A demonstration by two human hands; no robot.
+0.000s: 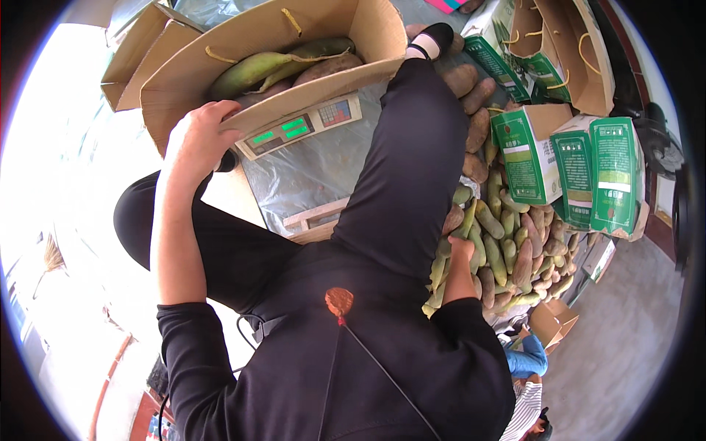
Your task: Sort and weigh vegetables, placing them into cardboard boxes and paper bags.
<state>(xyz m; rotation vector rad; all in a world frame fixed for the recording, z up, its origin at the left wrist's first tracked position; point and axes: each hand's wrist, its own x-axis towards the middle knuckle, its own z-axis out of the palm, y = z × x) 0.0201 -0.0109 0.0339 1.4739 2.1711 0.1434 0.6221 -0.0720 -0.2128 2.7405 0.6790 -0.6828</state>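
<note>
My left hand is closed on the near rim of an open cardboard box, its fingertips curling over the edge. Inside the box lie several long green radishes and reddish-brown root vegetables. The box rests on a digital scale with a lit green display and a keypad. To the right, my right hand reaches down into a large pile of green and brown root vegetables. The fingers of that hand are hidden by the pile and the angle, so what they touch cannot be made out.
Green and white cartons stand right of the pile, and open ones with yellow rope handles are behind. Plastic sheeting lies below the scale. Another person sits at the lower right near a small cardboard box.
</note>
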